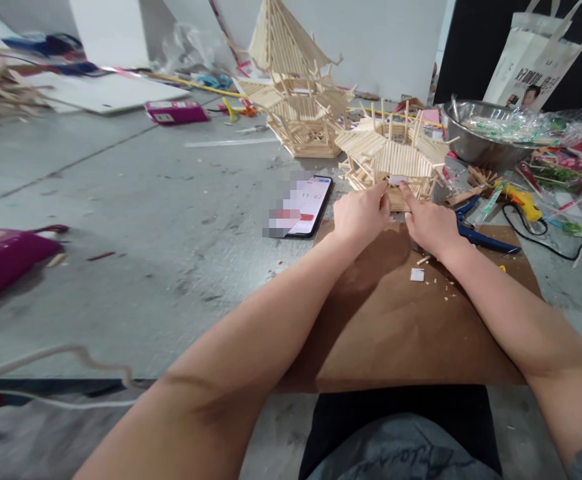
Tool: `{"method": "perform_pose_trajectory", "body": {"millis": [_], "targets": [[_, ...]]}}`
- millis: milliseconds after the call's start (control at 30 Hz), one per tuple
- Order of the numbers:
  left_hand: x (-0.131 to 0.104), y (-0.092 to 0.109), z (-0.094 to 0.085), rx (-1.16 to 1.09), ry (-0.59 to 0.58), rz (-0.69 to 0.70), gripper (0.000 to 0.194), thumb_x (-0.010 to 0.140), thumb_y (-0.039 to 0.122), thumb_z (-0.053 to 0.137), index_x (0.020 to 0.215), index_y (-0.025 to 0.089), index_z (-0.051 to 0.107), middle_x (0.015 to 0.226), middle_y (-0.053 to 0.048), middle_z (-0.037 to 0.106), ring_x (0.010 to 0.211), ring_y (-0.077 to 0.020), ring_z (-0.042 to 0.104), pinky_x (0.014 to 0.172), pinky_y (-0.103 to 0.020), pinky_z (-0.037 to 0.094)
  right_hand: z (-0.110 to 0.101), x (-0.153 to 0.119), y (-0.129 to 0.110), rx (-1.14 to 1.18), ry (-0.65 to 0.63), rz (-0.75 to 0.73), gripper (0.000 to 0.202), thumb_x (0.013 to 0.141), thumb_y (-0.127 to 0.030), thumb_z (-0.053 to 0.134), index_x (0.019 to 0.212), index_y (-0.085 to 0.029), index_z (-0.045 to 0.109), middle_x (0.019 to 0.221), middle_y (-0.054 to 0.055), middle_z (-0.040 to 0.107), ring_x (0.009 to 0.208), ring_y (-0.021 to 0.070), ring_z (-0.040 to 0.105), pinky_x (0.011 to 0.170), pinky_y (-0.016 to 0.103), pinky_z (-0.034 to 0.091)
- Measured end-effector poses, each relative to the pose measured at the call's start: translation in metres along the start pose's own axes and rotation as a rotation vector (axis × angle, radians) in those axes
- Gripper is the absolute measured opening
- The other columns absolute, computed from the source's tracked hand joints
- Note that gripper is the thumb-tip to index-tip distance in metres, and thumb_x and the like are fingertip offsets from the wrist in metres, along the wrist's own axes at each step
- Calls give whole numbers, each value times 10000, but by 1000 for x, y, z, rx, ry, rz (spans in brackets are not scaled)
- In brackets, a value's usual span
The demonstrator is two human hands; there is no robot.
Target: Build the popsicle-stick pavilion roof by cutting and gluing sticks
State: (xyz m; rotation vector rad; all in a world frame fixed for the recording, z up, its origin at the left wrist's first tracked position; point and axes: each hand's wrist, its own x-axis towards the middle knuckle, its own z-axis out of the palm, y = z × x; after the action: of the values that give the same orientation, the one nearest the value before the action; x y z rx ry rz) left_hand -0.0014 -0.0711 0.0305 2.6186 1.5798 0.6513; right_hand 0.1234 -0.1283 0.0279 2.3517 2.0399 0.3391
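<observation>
Both my hands reach forward to a small pavilion-like model of wooden sticks [401, 159] at the far edge of a brown board [401, 320]. A small white piece [397, 179] lies against the model's front, between my fingertips. My left hand [363, 212] is closed, its fingers bent together at the piece's left end; what they pinch is too small to make out. My right hand [431, 223] has its index finger stretched out, touching the piece's right end, with the other fingers curled. A taller stick tower with a pointed roof [293, 40] stands behind, to the left.
A phone [303, 207] lies left of the board. Blue pliers [488, 239], a yellow glue gun [523, 202] with its cable and a metal bowl [491, 143] are on the right. Purple boxes [177, 112] lie to the left. A white square [417, 274] sits on the board.
</observation>
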Motion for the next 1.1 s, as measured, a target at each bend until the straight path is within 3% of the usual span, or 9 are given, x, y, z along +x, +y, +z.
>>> {"method": "perform_pose_trajectory", "body": {"millis": [333,633,967,1100], "targets": [[1,0,6,28,-78,40,473,821,278,365,1287,236,431,782,-71,667,722,-198,620,649,-288,442,2,1,0,-28,-26,12,719,879,-280,316,1387,-251,-191,1027,126,626,794,222,614,677,348,454],[0,3,6,37,-83,55,422,828,275,355,1220,202,492,796,-88,669,729,-202,624,655,-288,448,2,1,1,-36,-23,4,703,878,-283,301,1397,-279,-172,1177,171,536,794,232,610,663,363,439],[0,2,8,37,-74,53,408,835,283,362,1214,211,496,779,-77,665,725,-192,620,651,-275,434,0,1,3,-39,-37,-5,678,879,-287,295,1411,-296,-125,1182,162,529,806,241,611,669,369,438],[-1,3,6,24,-59,31,357,837,286,353,1113,214,568,781,-84,664,732,-205,622,655,-293,434,1,0,3,-35,-43,0,676,876,-310,304,1416,-303,-102,1165,140,544,821,256,613,684,373,441]]}}
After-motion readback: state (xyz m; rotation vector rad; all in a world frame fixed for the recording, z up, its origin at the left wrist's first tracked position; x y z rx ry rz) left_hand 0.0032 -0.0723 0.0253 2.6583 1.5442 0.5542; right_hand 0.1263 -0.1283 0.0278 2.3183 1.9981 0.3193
